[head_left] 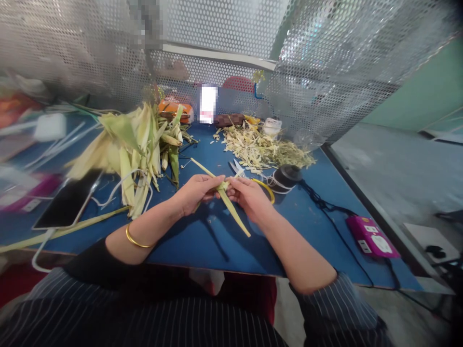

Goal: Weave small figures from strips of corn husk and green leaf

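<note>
Strips of pale green corn husk [232, 212] cross each other between my two hands, above the blue table. My left hand [200, 192] pinches them from the left, thumb on top. From the right, my right hand [250, 196] pinches the same husk strips, its fingertips close to those of the left. One strip end points up and left; another hangs down to the right. Where the strips meet is partly hidden by my fingers. Just beyond my right hand lie scissors [268, 189] with a yellow handle, partly covered by the hand.
A heap of whole corn husks [139, 140] lies at the left, near a black phone [68, 200] with a white cable. Husk scraps [253, 147] are piled behind the scissors. A black thread spool [287, 176] stands right of them. A purple box [372, 236] with cords sits far right.
</note>
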`<state>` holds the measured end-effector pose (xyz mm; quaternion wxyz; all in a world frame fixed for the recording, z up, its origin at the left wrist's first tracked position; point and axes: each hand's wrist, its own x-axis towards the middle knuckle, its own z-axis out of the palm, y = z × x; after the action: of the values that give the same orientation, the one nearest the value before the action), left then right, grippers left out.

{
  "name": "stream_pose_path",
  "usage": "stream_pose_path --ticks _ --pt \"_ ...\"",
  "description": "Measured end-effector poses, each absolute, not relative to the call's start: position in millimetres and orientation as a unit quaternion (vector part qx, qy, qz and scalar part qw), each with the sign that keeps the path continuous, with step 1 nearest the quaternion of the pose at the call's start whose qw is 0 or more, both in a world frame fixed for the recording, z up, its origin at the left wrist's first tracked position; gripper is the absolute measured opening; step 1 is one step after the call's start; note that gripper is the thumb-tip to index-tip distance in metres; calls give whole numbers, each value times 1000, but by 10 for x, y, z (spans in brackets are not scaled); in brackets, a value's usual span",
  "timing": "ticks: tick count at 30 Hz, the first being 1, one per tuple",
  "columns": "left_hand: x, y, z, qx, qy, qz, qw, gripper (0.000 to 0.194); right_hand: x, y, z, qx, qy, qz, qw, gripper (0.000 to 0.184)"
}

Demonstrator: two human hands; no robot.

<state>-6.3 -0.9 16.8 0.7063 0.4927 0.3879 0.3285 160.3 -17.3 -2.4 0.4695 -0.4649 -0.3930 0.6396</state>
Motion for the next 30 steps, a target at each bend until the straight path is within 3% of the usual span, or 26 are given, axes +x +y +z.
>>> stream_pose_path --ticks 13,18,21,23,24,27,30 --pt "-36 -56 148 566 419 313 638 24 1521 -206 -21 -474 -389 500 612 18" --pt "-75 -68 203 584 427 311 616 21 1643 -122 -33 -513 -448 476 556 20" --pt "-96 -76 214 604 413 275 623 21 1764 -92 20 -574 -519 281 567 36" --pt "-99 -85 209 631 391 238 627 20 1775 -129 95 -566 -597 183 538 29" --pt "-98 -89 203 645 378 221 626 20 1753 -162 131 -542 -642 209 500 21" --pt "-86 -102 177 676 357 185 617 20 1630 -270 185 -505 -638 427 394 20" --pt "-68 -122 156 684 371 180 602 29 1534 -322 157 -480 -532 574 395 19"
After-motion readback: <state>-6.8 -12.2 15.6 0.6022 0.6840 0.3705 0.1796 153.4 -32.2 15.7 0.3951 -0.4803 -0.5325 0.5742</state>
